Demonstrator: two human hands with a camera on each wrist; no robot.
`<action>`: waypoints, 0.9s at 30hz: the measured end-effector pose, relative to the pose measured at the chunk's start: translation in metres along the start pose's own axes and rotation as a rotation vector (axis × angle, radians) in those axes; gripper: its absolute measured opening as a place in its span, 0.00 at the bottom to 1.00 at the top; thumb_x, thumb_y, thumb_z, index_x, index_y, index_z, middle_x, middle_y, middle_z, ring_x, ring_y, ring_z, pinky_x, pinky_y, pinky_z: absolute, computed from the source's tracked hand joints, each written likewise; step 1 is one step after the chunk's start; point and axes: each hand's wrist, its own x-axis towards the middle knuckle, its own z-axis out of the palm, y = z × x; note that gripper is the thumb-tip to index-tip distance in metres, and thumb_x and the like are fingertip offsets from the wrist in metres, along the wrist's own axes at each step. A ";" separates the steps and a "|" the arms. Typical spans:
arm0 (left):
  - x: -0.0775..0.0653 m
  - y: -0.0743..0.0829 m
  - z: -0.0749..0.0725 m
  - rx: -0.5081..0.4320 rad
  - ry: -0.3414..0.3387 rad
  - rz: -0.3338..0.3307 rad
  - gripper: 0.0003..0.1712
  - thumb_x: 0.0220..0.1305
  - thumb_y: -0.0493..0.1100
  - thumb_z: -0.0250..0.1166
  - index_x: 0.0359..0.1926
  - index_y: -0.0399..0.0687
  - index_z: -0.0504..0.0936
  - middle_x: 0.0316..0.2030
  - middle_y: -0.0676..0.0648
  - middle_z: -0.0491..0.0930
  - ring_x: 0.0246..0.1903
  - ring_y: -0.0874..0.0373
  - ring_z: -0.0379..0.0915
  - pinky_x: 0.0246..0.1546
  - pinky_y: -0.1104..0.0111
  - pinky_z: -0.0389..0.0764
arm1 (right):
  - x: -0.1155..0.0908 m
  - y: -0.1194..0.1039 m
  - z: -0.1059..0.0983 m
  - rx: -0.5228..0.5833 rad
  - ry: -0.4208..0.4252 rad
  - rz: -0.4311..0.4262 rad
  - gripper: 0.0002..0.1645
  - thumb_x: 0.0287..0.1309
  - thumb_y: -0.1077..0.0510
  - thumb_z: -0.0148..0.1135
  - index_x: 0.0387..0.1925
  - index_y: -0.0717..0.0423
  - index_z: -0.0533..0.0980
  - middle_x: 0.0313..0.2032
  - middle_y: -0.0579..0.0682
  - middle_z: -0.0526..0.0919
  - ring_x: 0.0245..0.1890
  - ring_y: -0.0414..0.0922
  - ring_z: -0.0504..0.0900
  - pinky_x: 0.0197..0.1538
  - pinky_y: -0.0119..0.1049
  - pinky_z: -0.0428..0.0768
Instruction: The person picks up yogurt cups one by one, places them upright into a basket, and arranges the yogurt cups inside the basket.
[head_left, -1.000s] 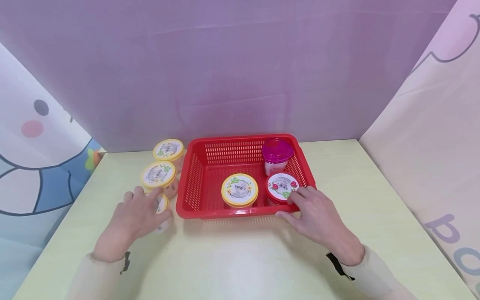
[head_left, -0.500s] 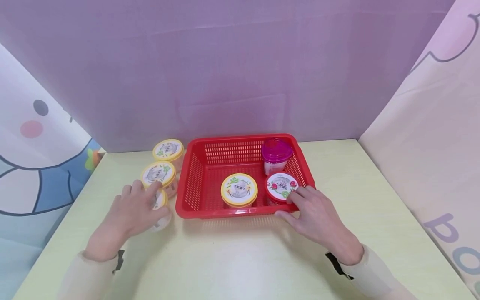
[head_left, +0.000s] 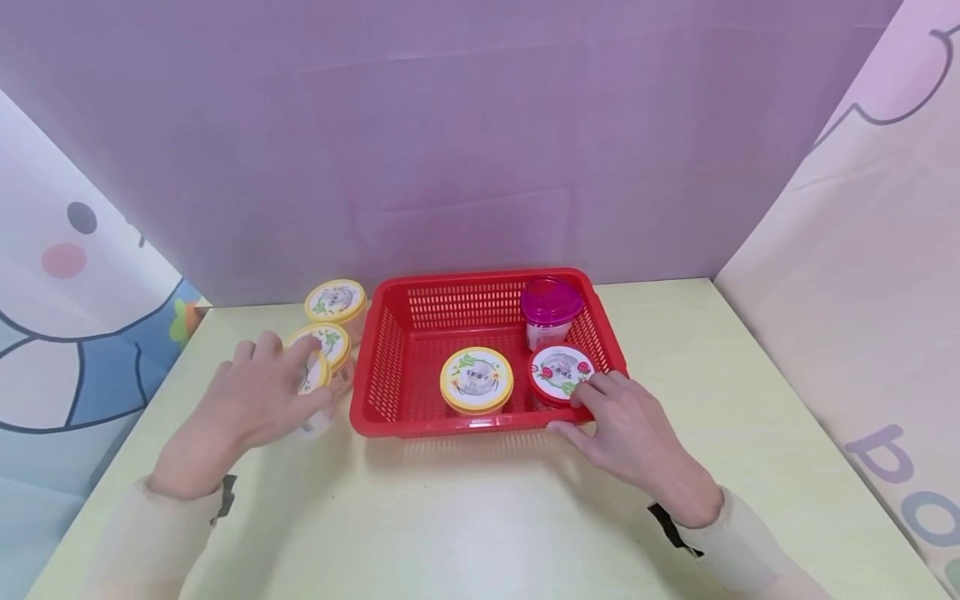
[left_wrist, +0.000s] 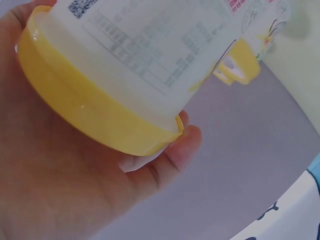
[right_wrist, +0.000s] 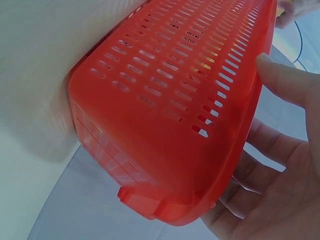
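My left hand [head_left: 243, 396] grips a clear plastic tub with a yellow lid [head_left: 315, 372], left of the basket in the head view. In the left wrist view my fingers wrap the lid's rim, and the printed tub wall [left_wrist: 140, 45] shows beyond it. My right hand [head_left: 630, 433] pinches the front right rim of a red perforated basket [head_left: 420, 428], thumb outside and fingers over the inside. The basket holds a yellow-lidded tub [head_left: 477, 380], a red-lidded tub with strawberry print [head_left: 562, 372] and a purple-lidded tub [head_left: 551, 304].
Two more yellow-lidded tubs stand along the basket's left side, one at the back [head_left: 335, 301] and one nearer [head_left: 333, 340], partly behind my left hand. A purple cloth wall [head_left: 480, 150] rises behind the pale table [head_left: 450, 517], with printed panels on both sides.
My left hand has moved left and slightly up with the gripped tub, which now overlaps more of the nearer yellow-lidded tub. The right hand stays on the basket rim.
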 end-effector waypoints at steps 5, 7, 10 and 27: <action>0.006 0.004 -0.008 -0.006 0.008 0.001 0.44 0.62 0.72 0.59 0.66 0.45 0.70 0.49 0.32 0.70 0.46 0.35 0.66 0.33 0.47 0.78 | 0.000 0.000 0.000 -0.002 0.003 0.001 0.22 0.47 0.41 0.80 0.30 0.52 0.80 0.28 0.45 0.77 0.32 0.44 0.74 0.34 0.39 0.76; 0.008 0.006 -0.012 -0.002 0.008 0.006 0.44 0.61 0.70 0.61 0.66 0.44 0.69 0.50 0.31 0.70 0.47 0.34 0.66 0.34 0.46 0.79 | 0.000 0.000 0.000 -0.003 0.001 0.002 0.22 0.47 0.41 0.80 0.30 0.52 0.80 0.28 0.45 0.77 0.32 0.44 0.74 0.34 0.39 0.76; 0.012 0.010 -0.018 0.004 0.011 0.016 0.43 0.60 0.67 0.61 0.67 0.44 0.68 0.51 0.30 0.70 0.48 0.34 0.66 0.35 0.45 0.79 | 0.001 0.000 0.000 -0.004 0.000 0.002 0.22 0.47 0.42 0.80 0.31 0.52 0.80 0.28 0.45 0.77 0.32 0.44 0.74 0.34 0.39 0.76; 0.032 0.028 -0.050 0.031 0.060 0.069 0.42 0.57 0.60 0.66 0.67 0.46 0.69 0.54 0.32 0.69 0.51 0.34 0.65 0.44 0.41 0.77 | 0.000 -0.001 0.000 -0.008 -0.004 0.005 0.23 0.46 0.41 0.80 0.31 0.52 0.80 0.28 0.45 0.77 0.33 0.44 0.74 0.34 0.39 0.77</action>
